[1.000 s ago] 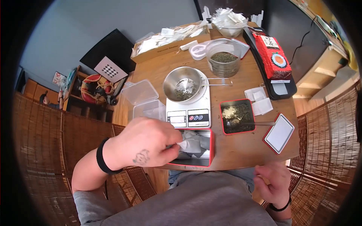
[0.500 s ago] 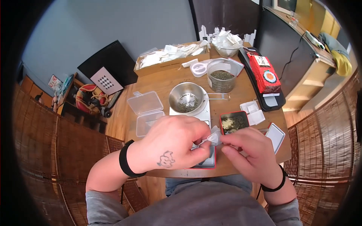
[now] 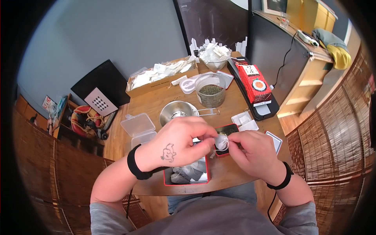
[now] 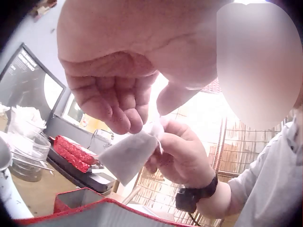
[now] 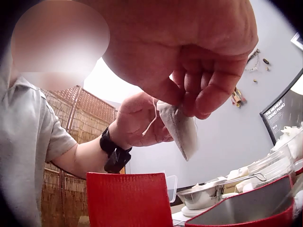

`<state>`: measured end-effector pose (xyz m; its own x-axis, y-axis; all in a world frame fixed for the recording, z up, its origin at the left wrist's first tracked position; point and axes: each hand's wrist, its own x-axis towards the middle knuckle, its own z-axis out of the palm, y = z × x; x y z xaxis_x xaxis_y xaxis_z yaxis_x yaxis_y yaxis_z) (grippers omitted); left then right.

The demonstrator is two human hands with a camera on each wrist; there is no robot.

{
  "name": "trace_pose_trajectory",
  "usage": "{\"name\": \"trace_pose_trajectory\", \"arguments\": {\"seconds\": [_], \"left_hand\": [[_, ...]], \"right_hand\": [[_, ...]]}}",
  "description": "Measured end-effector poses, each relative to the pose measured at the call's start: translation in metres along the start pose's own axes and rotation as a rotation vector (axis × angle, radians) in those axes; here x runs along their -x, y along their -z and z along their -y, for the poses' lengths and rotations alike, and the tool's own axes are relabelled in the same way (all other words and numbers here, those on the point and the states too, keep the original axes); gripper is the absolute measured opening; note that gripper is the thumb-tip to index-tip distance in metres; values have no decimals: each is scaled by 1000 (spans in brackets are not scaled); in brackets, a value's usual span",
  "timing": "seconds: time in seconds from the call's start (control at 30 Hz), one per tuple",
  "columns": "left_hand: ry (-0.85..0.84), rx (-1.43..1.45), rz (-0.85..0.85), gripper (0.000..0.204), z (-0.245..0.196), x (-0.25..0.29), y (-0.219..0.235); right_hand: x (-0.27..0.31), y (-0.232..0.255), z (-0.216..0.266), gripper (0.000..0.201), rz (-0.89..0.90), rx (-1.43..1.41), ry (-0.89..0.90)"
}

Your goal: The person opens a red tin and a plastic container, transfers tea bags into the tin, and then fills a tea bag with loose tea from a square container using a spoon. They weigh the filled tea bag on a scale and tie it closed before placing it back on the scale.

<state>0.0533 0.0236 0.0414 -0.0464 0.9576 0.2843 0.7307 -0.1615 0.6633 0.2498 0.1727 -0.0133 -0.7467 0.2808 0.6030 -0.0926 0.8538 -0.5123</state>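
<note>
A small white filled tea bag hangs between my two hands, above the red-rimmed tin of dark loose tea. My left hand pinches the bag from its left, thumb and forefinger at the gathered top. On the other side my right hand pinches the same neck between thumb and fingertips. A thin string dangles beside the bag in the right wrist view. Below my left hand stands a second red-rimmed tin, with several filled tea bags inside.
Behind my hands are a steel pan and a clear jar of dried leaves. Flat white bags and a tin lid lie right. Farther back sit a red packet, a carton and a bowl of white bags.
My left hand has lifted the tea bag out of the tin and carried it right. My right hand has risen from the table's front edge to meet it, and now pinches it too.
</note>
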Motion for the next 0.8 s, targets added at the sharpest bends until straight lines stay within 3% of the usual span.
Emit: {"name": "trace_pose_trajectory", "arguments": {"seconds": [0.13,0.43,0.57,0.67,0.73,0.8], "left_hand": [[27,-33,23,17,1,-5,-5],[-77,-182,-13,9,10,-16,-14],[-38,-131,-21,10,14,-19,-16],[4,-112,-22,10,15,-22,-16],[31,-115,-18,10,16,-23,-18],[23,-113,-16,11,17,-25,-19]], "right_hand": [[-9,3,-9,9,17,48,31],[-14,8,-18,10,45,81,25],[-11,9,-23,13,58,66,5],[-14,9,-24,16,-30,79,4],[-17,12,-25,19,-5,73,110],[-19,10,-25,19,21,48,98]]}}
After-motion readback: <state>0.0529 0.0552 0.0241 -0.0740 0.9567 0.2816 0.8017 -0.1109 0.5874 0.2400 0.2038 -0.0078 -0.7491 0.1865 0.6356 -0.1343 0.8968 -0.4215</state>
